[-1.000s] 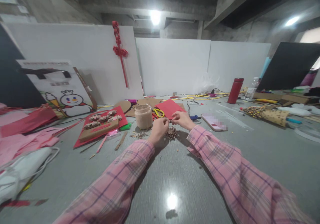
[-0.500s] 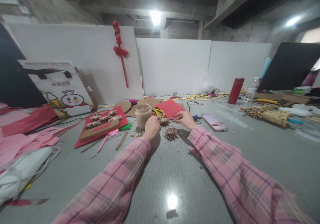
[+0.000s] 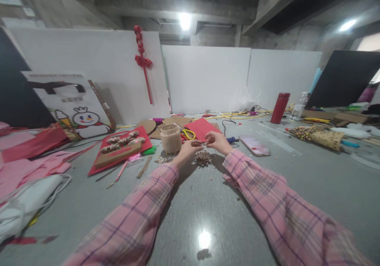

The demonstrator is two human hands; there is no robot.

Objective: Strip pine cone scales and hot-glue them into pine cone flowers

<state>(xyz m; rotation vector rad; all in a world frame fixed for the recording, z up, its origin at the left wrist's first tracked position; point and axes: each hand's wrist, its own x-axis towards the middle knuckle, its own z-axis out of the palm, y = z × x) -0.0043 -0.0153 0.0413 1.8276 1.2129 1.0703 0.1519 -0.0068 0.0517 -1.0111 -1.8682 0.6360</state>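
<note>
My left hand (image 3: 189,151) reaches in over the table just behind a brown, many-petalled flower (image 3: 202,158). Its fingers are drawn together towards the thumb, and whatever they pinch is too small to make out. Facing it, my right hand (image 3: 219,142) has curled fingers and a closed fingertip pinch; what is in it cannot be made out. The fingertips of both hands are close together above the flower. A second flower behind is hidden by my left hand. Left of that hand stands an open beige jar (image 3: 170,140).
Behind my hands lie yellow-handled scissors (image 3: 190,133) and a red sheet (image 3: 204,127). A phone (image 3: 254,145) is to the right, with a red bottle (image 3: 280,108) farther back. On the left, a red board (image 3: 101,164) carries several brown flowers and a cardboard strip.
My left hand has moved right, from beside the jar towards my right hand, and now covers the rear flower. My right hand has shifted slightly left.
</note>
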